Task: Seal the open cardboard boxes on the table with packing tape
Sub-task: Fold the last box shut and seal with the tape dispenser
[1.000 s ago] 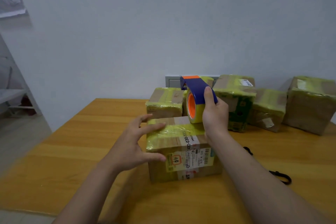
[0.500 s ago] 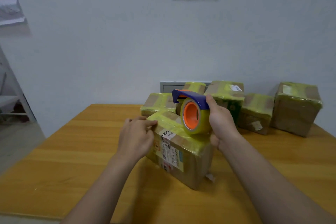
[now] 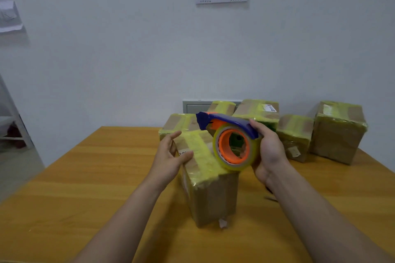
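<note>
In the middle of the frame the right hand curls its fingers round the tape holder, which rests on top of the box on the table, while the left hand touches the box's left edge with fingers straight and spread. The box looks only lightly held, so a hard pull could tip it or wrinkle the tape. The tape's loose end and the box's far side are hidden.
</note>
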`<state>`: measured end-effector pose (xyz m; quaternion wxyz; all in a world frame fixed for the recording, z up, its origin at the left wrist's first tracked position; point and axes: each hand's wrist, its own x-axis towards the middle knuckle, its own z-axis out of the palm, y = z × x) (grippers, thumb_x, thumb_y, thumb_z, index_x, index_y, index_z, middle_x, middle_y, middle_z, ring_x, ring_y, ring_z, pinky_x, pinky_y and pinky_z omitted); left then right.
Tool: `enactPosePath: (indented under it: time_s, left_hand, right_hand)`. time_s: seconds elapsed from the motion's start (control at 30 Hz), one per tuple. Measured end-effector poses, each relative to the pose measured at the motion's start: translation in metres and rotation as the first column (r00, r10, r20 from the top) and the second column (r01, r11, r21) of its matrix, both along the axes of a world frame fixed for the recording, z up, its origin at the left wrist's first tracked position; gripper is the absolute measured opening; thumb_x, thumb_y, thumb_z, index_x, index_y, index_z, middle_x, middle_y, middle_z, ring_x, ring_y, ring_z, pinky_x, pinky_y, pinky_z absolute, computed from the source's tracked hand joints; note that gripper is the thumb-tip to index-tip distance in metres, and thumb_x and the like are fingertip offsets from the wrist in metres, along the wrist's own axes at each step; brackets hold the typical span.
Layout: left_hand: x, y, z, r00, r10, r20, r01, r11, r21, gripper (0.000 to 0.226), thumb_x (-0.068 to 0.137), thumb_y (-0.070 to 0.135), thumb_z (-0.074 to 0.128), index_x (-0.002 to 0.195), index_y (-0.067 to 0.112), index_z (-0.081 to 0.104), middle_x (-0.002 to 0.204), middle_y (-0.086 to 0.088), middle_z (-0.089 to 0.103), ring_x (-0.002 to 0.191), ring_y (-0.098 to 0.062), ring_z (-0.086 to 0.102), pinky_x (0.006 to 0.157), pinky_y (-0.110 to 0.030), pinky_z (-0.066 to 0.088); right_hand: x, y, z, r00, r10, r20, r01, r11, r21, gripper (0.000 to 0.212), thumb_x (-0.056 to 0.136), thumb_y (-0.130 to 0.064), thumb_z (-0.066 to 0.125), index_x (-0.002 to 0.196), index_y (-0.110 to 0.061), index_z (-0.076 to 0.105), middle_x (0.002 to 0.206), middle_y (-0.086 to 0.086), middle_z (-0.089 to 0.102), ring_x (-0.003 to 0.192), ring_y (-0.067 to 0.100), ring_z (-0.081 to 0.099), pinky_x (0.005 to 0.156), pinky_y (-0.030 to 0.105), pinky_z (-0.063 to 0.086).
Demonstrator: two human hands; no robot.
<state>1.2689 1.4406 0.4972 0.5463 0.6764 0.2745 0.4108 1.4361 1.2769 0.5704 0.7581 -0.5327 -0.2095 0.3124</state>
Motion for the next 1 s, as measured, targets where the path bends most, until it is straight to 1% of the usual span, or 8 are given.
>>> enactPosePath:
  time_s: [0.07, 0.2, 0.33, 0.4, 0.5, 0.7, 0.93, 1.0]
  left_hand:
    - [0.0, 0.004, -0.002, 0.994, -0.041, 0.102, 0.049, 0.996, -0.078, 0.07, 0.086, -0.008, 0.075, 0.145, 0.018, 0.048, 0.142, -0.004, 0.062, 0.124, -0.014, 0.065, 0.092, -0.029, 0.058]
    - [0.002, 0.012, -0.002, 0.992, -0.035, 0.121, 0.046, 0.995, -0.086, 0.072, 0.082, -0.008, 0.078, 0.143, 0.021, 0.053, 0.135, 0.002, 0.067, 0.123, -0.012, 0.065, 0.093, -0.027, 0.058]
    - [0.007, 0.009, 0.009, 0.977, 0.214, -0.001, -0.206, 0.941, 0.267, 0.065, 0.079, -0.004, 0.083, 0.129, 0.034, 0.065, 0.131, 0.014, 0.065, 0.117, 0.005, 0.061, 0.093, -0.01, 0.048]
    - [0.008, 0.009, 0.011, 0.977, 0.215, 0.014, -0.207, 0.918, 0.339, 0.067, 0.078, -0.01, 0.079, 0.118, 0.042, 0.069, 0.137, 0.011, 0.063, 0.12, 0.002, 0.062, 0.099, -0.016, 0.05]
    - [0.008, 0.009, 0.009, 0.986, 0.162, 0.05, -0.169, 0.951, 0.26, 0.061, 0.08, -0.01, 0.08, 0.113, 0.04, 0.071, 0.136, 0.006, 0.065, 0.116, -0.01, 0.068, 0.1, -0.03, 0.056]
    - [0.003, 0.01, 0.008, 0.969, 0.219, -0.113, -0.154, 0.895, 0.418, 0.035, 0.087, 0.005, 0.077, 0.112, 0.028, 0.074, 0.111, 0.018, 0.072, 0.106, -0.001, 0.066, 0.085, -0.01, 0.051]
    - [0.001, 0.009, 0.02, 0.879, 0.387, -0.279, -0.164, 0.794, 0.586, 0.027, 0.088, 0.02, 0.076, 0.114, 0.026, 0.073, 0.107, 0.016, 0.071, 0.101, -0.002, 0.064, 0.087, -0.022, 0.053]
    - [0.001, 0.008, 0.025, 0.877, 0.396, -0.273, -0.197, 0.814, 0.546, 0.021, 0.091, 0.02, 0.074, 0.112, 0.026, 0.076, 0.104, 0.015, 0.074, 0.098, -0.004, 0.067, 0.084, -0.024, 0.054]
  right_hand:
    - [0.005, -0.002, 0.001, 0.999, -0.017, 0.046, 0.017, 1.0, -0.013, 0.026, 0.091, -0.041, 0.065, 0.092, -0.019, 0.079, 0.092, 0.006, 0.075, 0.097, 0.03, 0.07, 0.104, 0.053, 0.051]
    - [0.008, -0.002, 0.002, 0.994, 0.022, 0.103, -0.02, 1.0, -0.024, 0.027, 0.093, -0.039, 0.064, 0.086, -0.018, 0.08, 0.088, 0.008, 0.075, 0.094, 0.032, 0.069, 0.102, 0.054, 0.05]
    - [0.006, 0.005, 0.001, 0.984, 0.069, 0.164, -0.063, 0.997, -0.041, 0.031, 0.094, -0.038, 0.063, 0.072, -0.025, 0.081, 0.082, 0.006, 0.074, 0.091, 0.028, 0.067, 0.103, 0.056, 0.048]
    - [0.005, 0.009, 0.001, 0.978, 0.073, 0.196, -0.065, 0.997, -0.049, 0.034, 0.095, -0.038, 0.062, 0.069, -0.026, 0.08, 0.081, 0.006, 0.074, 0.092, 0.029, 0.067, 0.103, 0.056, 0.047]
    - [0.005, 0.012, 0.001, 0.976, 0.073, 0.205, -0.063, 0.997, -0.054, 0.037, 0.096, -0.036, 0.061, 0.067, -0.024, 0.08, 0.08, 0.007, 0.075, 0.088, 0.028, 0.067, 0.097, 0.053, 0.051]
    - [0.009, 0.016, 0.002, 0.969, 0.077, 0.233, -0.063, 0.996, -0.067, 0.033, 0.097, -0.036, 0.06, 0.074, -0.019, 0.076, 0.075, 0.005, 0.074, 0.083, 0.025, 0.067, 0.079, 0.042, 0.052]
    - [0.014, 0.016, 0.002, 0.973, 0.094, 0.211, -0.079, 0.994, -0.081, 0.035, 0.095, -0.037, 0.061, 0.069, -0.021, 0.078, 0.077, 0.006, 0.073, 0.08, 0.024, 0.066, 0.076, 0.041, 0.051]
    - [0.014, 0.014, 0.0, 0.973, 0.12, 0.195, -0.108, 0.992, -0.07, 0.032, 0.095, -0.038, 0.061, 0.074, -0.021, 0.079, 0.082, 0.009, 0.074, 0.083, 0.026, 0.067, 0.079, 0.044, 0.052]
